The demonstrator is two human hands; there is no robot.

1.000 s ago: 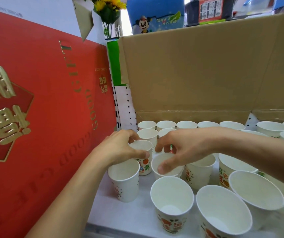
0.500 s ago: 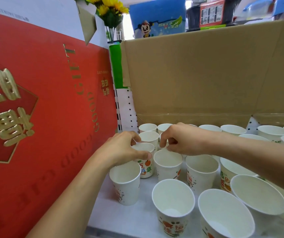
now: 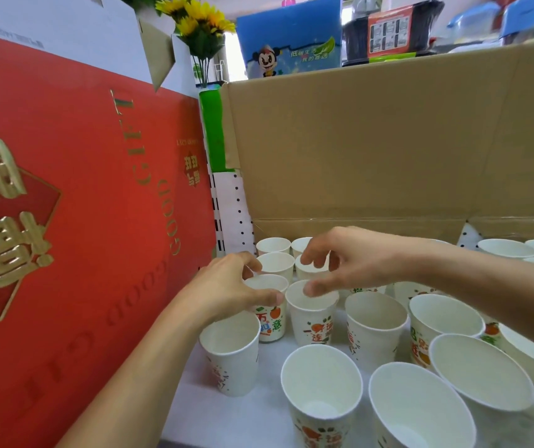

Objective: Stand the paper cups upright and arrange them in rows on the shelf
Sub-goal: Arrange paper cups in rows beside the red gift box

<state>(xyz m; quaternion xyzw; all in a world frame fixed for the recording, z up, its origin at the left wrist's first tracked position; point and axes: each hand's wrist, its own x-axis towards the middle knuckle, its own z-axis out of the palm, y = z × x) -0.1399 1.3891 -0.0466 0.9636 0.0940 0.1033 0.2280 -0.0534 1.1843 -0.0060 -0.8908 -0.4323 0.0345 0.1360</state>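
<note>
On the shelf (image 3: 259, 421), right of the red box (image 3: 65, 205), cups (image 3: 320, 383) are being set in crowded rows.

A cup (image 3: 268, 321) is gripped at the rim by the left hand (image 3: 226, 289), with fingers curled round it. The next cup (image 3: 312, 315) is touched on its rim by the thumb of the right hand (image 3: 349, 263), whose fingers are curled above the row behind; whether anything is pinched cannot be told. All cups seen are upright and nearly touching. Such light paper could be tipped by a brushing wrist or forearm, and neighbours toppled in a chain. A squeezed rim could be crushed.
</note>
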